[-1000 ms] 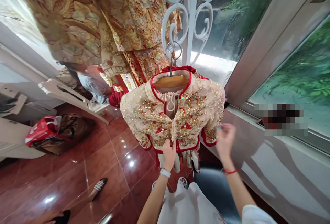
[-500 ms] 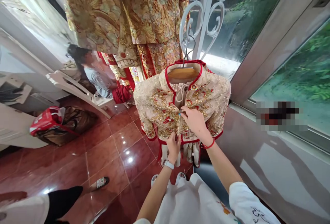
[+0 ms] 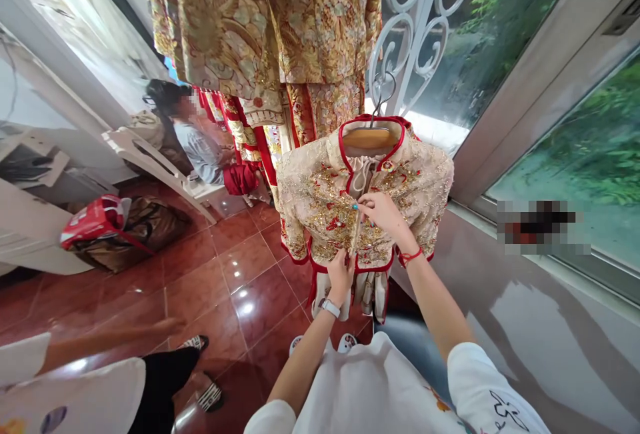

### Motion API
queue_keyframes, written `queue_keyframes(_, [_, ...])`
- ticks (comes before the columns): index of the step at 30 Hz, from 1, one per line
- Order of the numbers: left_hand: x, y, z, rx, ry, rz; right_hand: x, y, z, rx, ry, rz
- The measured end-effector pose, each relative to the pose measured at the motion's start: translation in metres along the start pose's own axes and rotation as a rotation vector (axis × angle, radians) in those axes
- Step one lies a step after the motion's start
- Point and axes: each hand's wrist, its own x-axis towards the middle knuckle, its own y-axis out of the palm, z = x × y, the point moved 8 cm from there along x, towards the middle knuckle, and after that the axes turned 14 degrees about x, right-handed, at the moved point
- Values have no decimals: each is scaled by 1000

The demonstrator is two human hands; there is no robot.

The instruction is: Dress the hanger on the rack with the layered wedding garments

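A cream embroidered jacket [image 3: 323,181] with gold beading, red flowers and red piping hangs upright on a wooden hanger [image 3: 373,138] with a metal hook. At the middle of its front opening, my right hand [image 3: 384,215] pinches the edge, a tiny bright blue spot beside the fingertips. Lower down, near the hem, my left hand [image 3: 340,275] has its fingers closed on the same front edge. Under the collar a pale drawstring bow [image 3: 361,171] shows. What lies right between the fingertips is too small to make out.
Behind the jacket hang more gold and red embroidered garments [image 3: 320,27], beside a white scrolled metal stand [image 3: 407,27]. A person sits on a white bench [image 3: 150,161] at left; another [image 3: 85,387] is at lower left. Bags [image 3: 115,231] lie on the tiled floor.
The jacket and both hands appear further right as the view shifts; the hands keep their grip on the front edge. The person at lower left has come further into view, an arm stretched out.
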Motion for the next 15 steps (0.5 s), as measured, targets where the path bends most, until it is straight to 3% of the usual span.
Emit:
queue_keyframes(4, [1, 0, 1, -12, 9, 29, -33, -2, -6, 77, -314, -369])
queue_keyframes(7, [0, -1, 0, -32, 28, 36, -67, 2, -5, -3, -589, -593])
queue_keyframes(9, [-1, -1, 1, -34, 35, 40, -82, 3, -3, -44, -695, -699])
queue_keyframes(12, [-1, 0, 0, -34, 29, 43, -77, -3, 8, -71, -746, -732])
queue_keyframes(15, [2, -2, -1, -56, 0, 32, -47, -21, 33, -108, -766, -694])
